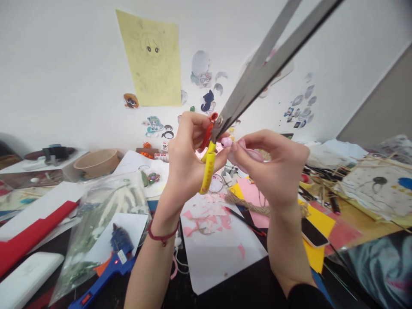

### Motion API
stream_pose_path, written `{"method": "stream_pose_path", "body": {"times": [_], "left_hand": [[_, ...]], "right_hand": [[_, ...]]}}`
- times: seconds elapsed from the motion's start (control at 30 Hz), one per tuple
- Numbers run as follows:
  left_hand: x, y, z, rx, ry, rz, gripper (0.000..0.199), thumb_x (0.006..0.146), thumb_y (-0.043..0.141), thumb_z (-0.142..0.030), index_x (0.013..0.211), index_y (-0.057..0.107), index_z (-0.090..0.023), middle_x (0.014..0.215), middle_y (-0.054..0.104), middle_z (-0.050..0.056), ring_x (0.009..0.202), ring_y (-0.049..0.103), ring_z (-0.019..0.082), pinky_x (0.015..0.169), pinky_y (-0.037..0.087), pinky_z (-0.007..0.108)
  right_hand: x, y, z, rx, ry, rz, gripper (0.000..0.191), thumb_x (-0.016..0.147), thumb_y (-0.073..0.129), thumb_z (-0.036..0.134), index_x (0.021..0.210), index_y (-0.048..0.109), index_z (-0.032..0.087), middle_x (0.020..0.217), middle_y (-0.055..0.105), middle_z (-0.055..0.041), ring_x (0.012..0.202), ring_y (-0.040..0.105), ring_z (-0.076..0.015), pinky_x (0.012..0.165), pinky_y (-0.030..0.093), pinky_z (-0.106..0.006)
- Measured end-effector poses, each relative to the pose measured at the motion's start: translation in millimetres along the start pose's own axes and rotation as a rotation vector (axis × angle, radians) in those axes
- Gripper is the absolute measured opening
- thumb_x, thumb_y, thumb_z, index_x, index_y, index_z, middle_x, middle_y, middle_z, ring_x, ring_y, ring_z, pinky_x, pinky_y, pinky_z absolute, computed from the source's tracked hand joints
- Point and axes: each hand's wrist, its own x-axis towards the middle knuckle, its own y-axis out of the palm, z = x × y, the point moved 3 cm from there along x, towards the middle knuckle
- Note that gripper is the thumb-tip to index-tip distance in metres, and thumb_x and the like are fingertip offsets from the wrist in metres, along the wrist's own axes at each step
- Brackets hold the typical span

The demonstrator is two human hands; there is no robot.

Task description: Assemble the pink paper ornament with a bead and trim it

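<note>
My left hand [189, 156] is closed on a pair of scissors [209, 169] with yellow and red handles. Their long metal blades, slightly parted, point up and right, close to the camera. Between my two hands is a small pink piece with a rounded, bead-like end [226, 141]; the tip of my left thumb is beside it. The fingers of my right hand [273, 165] pinch this pink piece, and a flat, paler pink part [252, 153] shows behind them. My left fingertips are partly hidden behind the scissors.
Below my hands lies a white sheet [222, 253] with pink paper scraps and a dark pencil [246, 221]. A blue glue gun [106, 274] with a red light is at left, near a plastic bag [93, 214]. At right are a phone [313, 232] and twine [247, 204].
</note>
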Motion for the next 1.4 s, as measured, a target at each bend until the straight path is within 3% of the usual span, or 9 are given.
{"method": "stream_pose_path", "body": {"times": [0.2,0.37,0.57,0.77,1.0,1.4], "left_hand": [[2,-2.0,2,-0.055,0.059,-0.009,0.047,0.079,0.09,-0.031,0.103,0.05,-0.025,0.094,0.074,0.0,0.077,0.071,0.014,0.062,0.056,0.028],[2,-1.5,-1,-0.064,0.045,-0.002,0.046,0.079,0.09,-0.027,0.103,0.051,-0.024,0.096,0.074,0.0,0.081,0.071,0.015,0.063,0.054,0.028],[1,-1.3,-1,-0.024,0.081,-0.019,0.046,0.079,0.09,-0.031,0.104,0.051,-0.025,0.098,0.073,0.001,0.087,0.072,0.018,0.062,0.054,0.03],[1,-2.7,-2,0.024,0.113,-0.025,0.047,0.075,0.092,-0.028,0.101,0.053,-0.025,0.093,0.073,0.001,0.072,0.064,0.015,0.06,0.054,0.033],[1,-3.5,-10,0.038,0.107,-0.019,0.044,0.078,0.09,-0.029,0.1,0.052,-0.024,0.092,0.074,0.002,0.07,0.064,0.016,0.056,0.051,0.034],[0,-5.8,-11,0.021,0.142,-0.038,0.047,0.075,0.092,-0.029,0.101,0.053,-0.025,0.097,0.074,0.002,0.068,0.064,0.015,0.058,0.051,0.034]], "right_hand": [[5,-2,-6,0.106,0.078,0.108,0.007,0.082,0.083,0.025,0.08,0.077,0.026,0.077,0.076,0.0025,0.071,0.07,-0.0165,0.068,0.054,-0.031],[4,-5,-6,0.109,0.092,0.11,0.003,0.084,0.082,0.024,0.085,0.08,0.026,0.083,0.079,0.0011,0.076,0.072,-0.0187,0.071,0.056,-0.034],[4,-5,-3,0.155,0.089,0.091,0.004,0.083,0.082,0.024,0.082,0.079,0.026,0.076,0.076,0.0018,0.069,0.069,-0.0167,0.066,0.054,-0.033],[4,-5,-3,0.225,0.152,0.108,0.007,0.083,0.082,0.02,0.08,0.079,0.026,0.073,0.075,0.0017,0.068,0.07,-0.017,0.06,0.054,-0.032],[5,-6,-4,0.291,0.179,0.112,0.008,0.082,0.083,0.021,0.077,0.078,0.025,0.069,0.072,0.002,0.062,0.067,-0.0149,0.051,0.05,-0.029],[3,0,1,0.217,0.081,0.043,0.01,0.082,0.081,0.017,0.078,0.077,0.026,0.073,0.074,0.0019,0.068,0.068,-0.0163,0.067,0.054,-0.033]]}}
